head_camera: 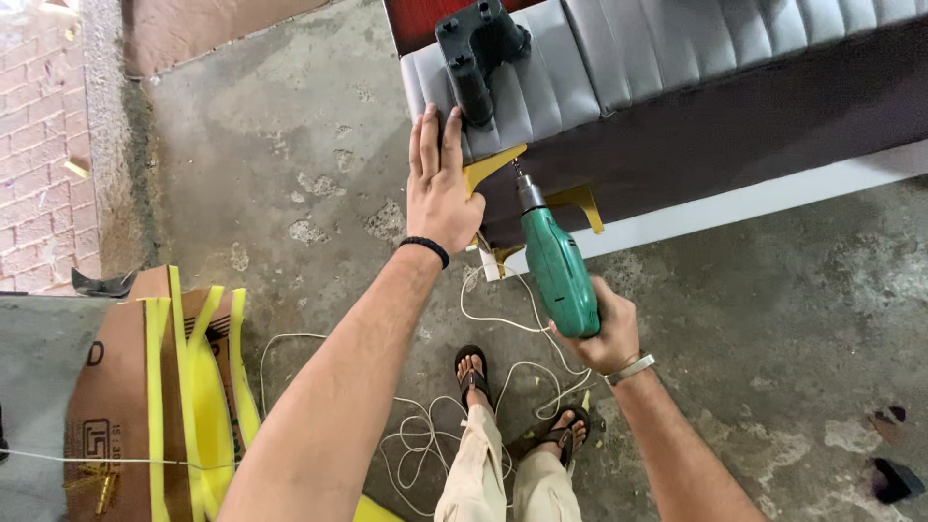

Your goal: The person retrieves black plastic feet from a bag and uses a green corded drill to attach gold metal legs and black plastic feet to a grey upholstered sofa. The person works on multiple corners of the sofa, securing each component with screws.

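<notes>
Gold bracket (491,166) sits on corner of grey upholstered sofa (677,48), turned over on concrete floor (773,290); green electric drill (556,266) bit tip meets bracket. Risks, as judged: bit could skid off metal toward left hand (440,184) just beside it; white cord (435,435) coiled round sandalled feet (522,406) could snag. Left fingers flat, extended, pressing bracket and padding; right hand (604,333) clenched around drill grip.

Furniture workshop: bare concrete floor (290,145), upholstered sofa (696,58), drill (556,261).
</notes>
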